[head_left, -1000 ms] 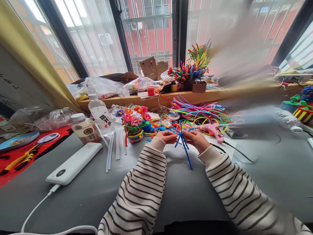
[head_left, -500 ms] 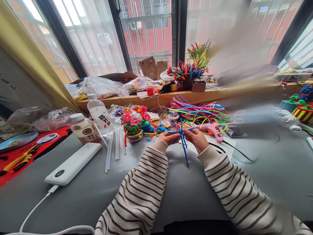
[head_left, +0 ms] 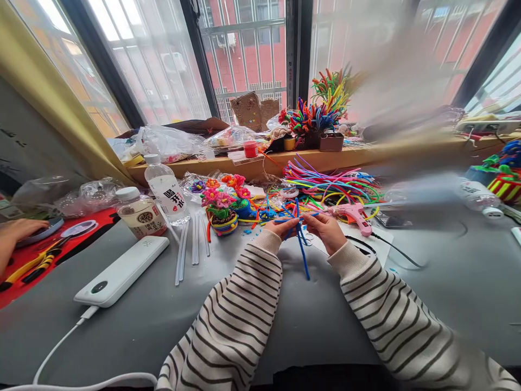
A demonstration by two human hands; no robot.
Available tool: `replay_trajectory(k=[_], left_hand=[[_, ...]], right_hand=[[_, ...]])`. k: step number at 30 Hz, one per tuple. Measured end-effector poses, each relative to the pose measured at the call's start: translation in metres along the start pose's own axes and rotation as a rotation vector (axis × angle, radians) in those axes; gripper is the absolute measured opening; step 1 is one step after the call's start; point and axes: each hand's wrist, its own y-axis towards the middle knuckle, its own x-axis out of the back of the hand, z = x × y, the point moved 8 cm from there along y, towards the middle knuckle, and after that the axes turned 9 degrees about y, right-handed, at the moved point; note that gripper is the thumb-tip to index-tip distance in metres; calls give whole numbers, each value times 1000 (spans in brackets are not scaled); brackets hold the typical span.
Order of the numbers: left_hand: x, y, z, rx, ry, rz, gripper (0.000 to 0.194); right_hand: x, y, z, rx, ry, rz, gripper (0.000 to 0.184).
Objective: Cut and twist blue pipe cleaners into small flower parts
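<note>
Several blue pipe cleaners (head_left: 303, 252) cross each other between my hands, one long end hanging down over the grey table. My left hand (head_left: 281, 228) pinches them from the left, fingers closed. From the right, my right hand (head_left: 328, 231) grips another arm of the crossed pipe cleaners between thumb and fingers. Just beyond my right hand lies a pink glue gun (head_left: 353, 214) with a black cord. A bundle of coloured pipe cleaners (head_left: 325, 182) spreads out behind my hands. The exact crossing point is partly hidden by my fingertips.
Left of my hands stand a small pot of pipe-cleaner flowers (head_left: 223, 222), clear glue sticks (head_left: 195, 239), a water bottle (head_left: 166, 190), a jar (head_left: 140, 213) and a white power bank (head_left: 122, 271). Another person's hand (head_left: 20, 233) touches a blue plate (head_left: 40, 231) at far left.
The hanging end of the blue pipe cleaners has swung slightly left, and the crossing sits a little lower between my hands. Another person's hand has come in at the left edge.
</note>
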Motion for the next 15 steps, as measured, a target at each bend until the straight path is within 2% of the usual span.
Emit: replay_trajectory(k=[5,11,15], left_hand=[[7,0,-1,-2,6,-74,2],[20,-3,-6,-21,-81,-256,4],[20,-2,-6,-30,-115,-257,4]], right_hand=[[-4,-1,0,-19,-83,28,24],[-15,-3,-7,-50,-261,187,25],[-17,-4,-11,-46,-268,230,25]])
